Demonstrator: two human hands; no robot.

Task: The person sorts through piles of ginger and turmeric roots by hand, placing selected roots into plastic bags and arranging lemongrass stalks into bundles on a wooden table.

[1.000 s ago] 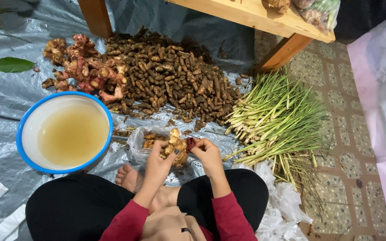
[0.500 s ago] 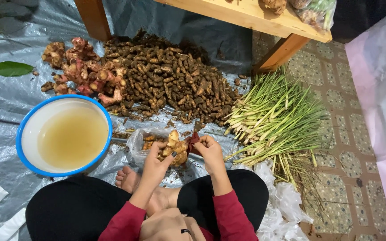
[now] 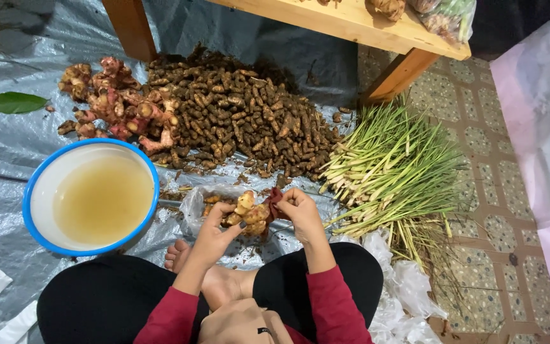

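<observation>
I sit cross-legged on a grey plastic sheet point(image 3: 7, 146). My left hand point(image 3: 216, 232) grips a knobbly piece of ginger root point(image 3: 249, 213) from below. Against the root's right end, my right hand point(image 3: 299, 213) pinches a small reddish bit point(image 3: 274, 202). Both hands hover over a clear plastic bag point(image 3: 192, 204) holding a few more root pieces. Just ahead lies a big pile of small brown rhizomes point(image 3: 243, 121), with pinkish galangal roots point(image 3: 119, 105) heaped at its left.
A blue-rimmed white basin point(image 3: 30, 191) of yellowish water stands at my left. Lemongrass stalks point(image 3: 396, 172) fan out at my right over the tiled floor point(image 3: 504, 185). A wooden table point(image 3: 351, 22) stands behind the piles. A green leaf point(image 3: 17, 102) lies far left.
Both hands have stayed at the ginger root with only slight shifts of the fingers. The view has tilted a little.
</observation>
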